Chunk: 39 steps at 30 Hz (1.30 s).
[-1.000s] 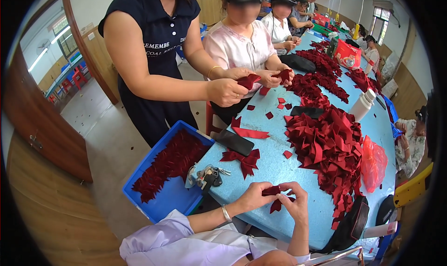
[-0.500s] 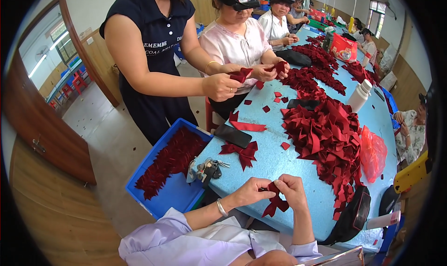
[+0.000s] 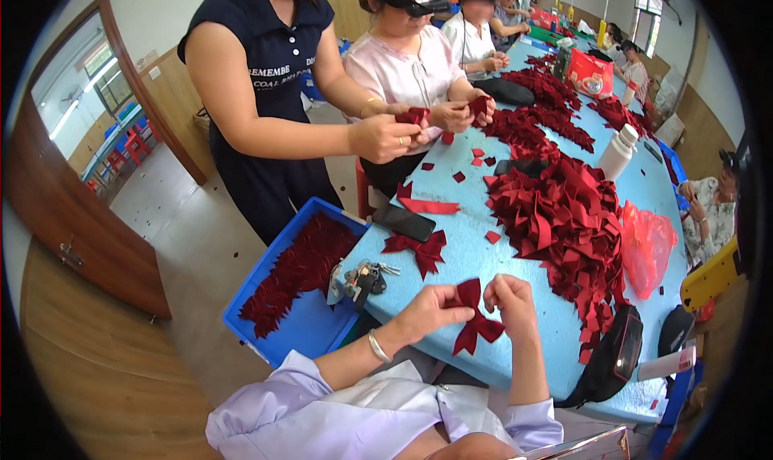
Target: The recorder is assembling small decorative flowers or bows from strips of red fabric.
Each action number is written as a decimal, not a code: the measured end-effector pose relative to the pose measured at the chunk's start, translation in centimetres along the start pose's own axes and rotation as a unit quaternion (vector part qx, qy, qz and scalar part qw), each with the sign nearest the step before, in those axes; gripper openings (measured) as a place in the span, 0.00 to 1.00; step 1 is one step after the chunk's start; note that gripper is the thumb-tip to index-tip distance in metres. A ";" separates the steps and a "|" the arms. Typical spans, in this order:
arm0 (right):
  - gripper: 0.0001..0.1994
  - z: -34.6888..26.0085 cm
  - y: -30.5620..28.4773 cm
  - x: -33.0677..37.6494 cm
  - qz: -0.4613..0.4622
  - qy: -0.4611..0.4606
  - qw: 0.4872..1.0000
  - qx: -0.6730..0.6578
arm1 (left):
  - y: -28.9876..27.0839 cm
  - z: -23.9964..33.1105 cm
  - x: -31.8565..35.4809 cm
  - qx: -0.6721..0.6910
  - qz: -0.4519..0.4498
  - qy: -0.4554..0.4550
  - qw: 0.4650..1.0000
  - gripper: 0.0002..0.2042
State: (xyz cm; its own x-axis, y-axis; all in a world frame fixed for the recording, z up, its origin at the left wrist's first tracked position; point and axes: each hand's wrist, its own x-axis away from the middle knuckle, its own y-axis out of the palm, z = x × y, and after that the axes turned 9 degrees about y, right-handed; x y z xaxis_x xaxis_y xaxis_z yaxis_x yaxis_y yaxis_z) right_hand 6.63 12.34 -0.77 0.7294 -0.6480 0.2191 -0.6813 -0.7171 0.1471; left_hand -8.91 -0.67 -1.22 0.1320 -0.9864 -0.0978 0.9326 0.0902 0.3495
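A dark red fabric bow [image 3: 478, 329] is pinched at its left side by the thumb and fingers of my left hand [image 3: 428, 310], above the near edge of the table. Its loop points up and its two tails hang below. Just right of the bow, my right hand [image 3: 513, 300] is raised with thumb and fingertips pressed together. Whether something thin is between them I cannot make out. Beyond my hands, another red bow [image 3: 425, 250] lies flat on the light blue table [image 3: 475, 268]. A large heap of red bows [image 3: 560, 218] lies to the right.
A blue bin [image 3: 299, 349] with red pieces stands left of the table. Keys [image 3: 366, 281] and a black phone [image 3: 404, 221] lie near that corner. A white bottle [image 3: 619, 152], red plastic bag [image 3: 646, 250] and black pouch [image 3: 609, 359] are rightward. Co-workers handle red bows across the table.
My right hand has come off the bow and now sits apart from it. The bow, kept in my left hand, is raised slightly and shows more of its upper loop.
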 end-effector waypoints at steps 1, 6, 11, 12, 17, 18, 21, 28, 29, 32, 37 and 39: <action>0.16 -0.1 0.1 -0.1 -0.005 0.003 0.999 -0.047 | -0.6 0.2 -0.1 0.013 0.019 -0.001 1.000 0.12; 0.16 -0.6 0.0 -0.2 -0.008 -0.008 0.993 -0.114 | -0.6 1.8 0.1 0.013 0.065 0.003 0.998 0.14; 0.12 -2.7 1.0 -0.9 -0.091 -0.003 0.996 0.017 | 0.3 2.1 -0.2 0.045 0.045 0.002 0.998 0.14; 0.11 -2.8 1.1 -1.1 -0.111 0.003 0.993 0.047 | 0.5 2.1 -0.1 0.047 0.039 -0.006 0.998 0.14; 0.08 -2.2 1.0 -1.6 -0.123 0.013 0.990 0.061 | 0.4 0.8 0.5 -0.010 0.008 -0.029 0.999 0.13; 0.08 -2.1 1.2 -2.0 -0.114 0.000 0.992 0.057 | 0.3 0.7 0.5 -0.008 0.007 -0.033 0.999 0.13; 0.09 -1.4 1.5 -2.4 -0.105 -0.020 0.993 0.051 | -0.3 0.6 0.4 0.009 0.070 -0.004 0.998 0.10; 0.10 0.5 0.3 -1.5 -0.049 -0.020 0.991 -0.120 | -3.5 1.8 0.6 -0.003 0.236 0.063 0.970 0.09; 0.10 0.8 0.7 -1.2 -0.057 -0.010 0.993 -0.100 | -3.8 1.9 0.6 0.002 0.261 0.074 0.962 0.10; 0.11 0.7 2.3 -1.3 -0.068 0.007 0.996 -0.060 | -4.0 2.1 0.6 0.015 0.268 0.089 0.959 0.10; 0.13 0.3 7.3 -2.4 -0.006 -0.042 0.999 -0.016 | -3.8 1.9 0.9 0.035 0.259 0.092 0.961 0.09; 0.14 0.5 7.9 -2.9 0.010 -0.071 0.997 0.013 | -4.1 1.7 1.1 0.052 0.254 0.094 0.961 0.09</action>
State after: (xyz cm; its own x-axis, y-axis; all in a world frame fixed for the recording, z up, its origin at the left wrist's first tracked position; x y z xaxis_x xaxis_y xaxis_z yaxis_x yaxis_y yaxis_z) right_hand -0.82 8.38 -0.71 0.7187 -0.6902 0.0835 -0.6949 -0.7092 0.1191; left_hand -13.14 -2.35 -1.12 0.6295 -0.7752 -0.0531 0.6937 0.5299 0.4878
